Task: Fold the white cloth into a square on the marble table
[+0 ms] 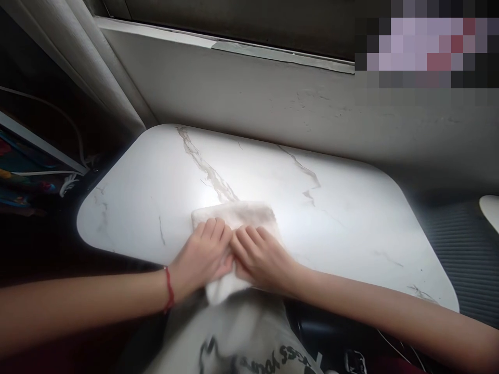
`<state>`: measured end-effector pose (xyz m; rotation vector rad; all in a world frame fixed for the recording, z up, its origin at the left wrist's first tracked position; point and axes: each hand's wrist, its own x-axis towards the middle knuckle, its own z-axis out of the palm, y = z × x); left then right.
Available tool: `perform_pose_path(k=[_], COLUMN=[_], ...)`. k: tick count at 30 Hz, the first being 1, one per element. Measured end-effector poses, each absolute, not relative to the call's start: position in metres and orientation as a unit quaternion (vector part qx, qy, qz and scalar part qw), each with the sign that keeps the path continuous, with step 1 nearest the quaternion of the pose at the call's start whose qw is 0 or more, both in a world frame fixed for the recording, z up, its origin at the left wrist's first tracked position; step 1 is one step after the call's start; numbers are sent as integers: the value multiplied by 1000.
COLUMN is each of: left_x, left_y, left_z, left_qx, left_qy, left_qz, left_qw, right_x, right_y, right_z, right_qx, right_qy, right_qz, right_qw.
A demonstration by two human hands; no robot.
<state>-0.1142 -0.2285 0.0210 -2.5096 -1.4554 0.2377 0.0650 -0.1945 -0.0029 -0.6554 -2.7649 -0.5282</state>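
Observation:
A pale, soft cloth [249, 212] lies at the near edge of a white marble-patterned tabletop [351, 218]. One end of it hangs over the edge toward my body. My left hand [208, 249], with a red string bracelet [169, 288] at the wrist, is closed on the left part of the cloth. Beside it, touching at the knuckles, my right hand [259, 254] is curled on the cloth too. The fingertips of both hands are hidden under the knuckles and in the folds.
A grey wall with a ledge [273, 49] runs behind the table. On the left hang a light curtain [86, 57] and white cables [72, 179]. A dark ribbed surface [460, 259] lies to the right. My printed shirt [241, 332] is close to the near edge.

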Motion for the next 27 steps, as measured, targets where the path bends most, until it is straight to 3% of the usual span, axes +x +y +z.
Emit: perform_pose_path(k=[3, 8, 15, 27], left_x=[-116, -125, -147, -172], left_y=[-229, -205, -132, -8], left_z=[12, 5, 7, 6], left_qx=[-855, -855, -805, -673], left_qy=[-497, -507, -586, -736], left_qz=[72, 37, 19, -35], left_qw=[131, 104, 96, 62], right_x=[63, 54, 13, -52], right_y=[-180, -146, -63, 67], right_z=[-13, -17, -23, -12], right_qx=[-176, -168, -192, -342], right_qy=[-954, -972, -952, -923], right_qz=[-127, -52, -5, -24], right_qw=[205, 157, 239, 172])
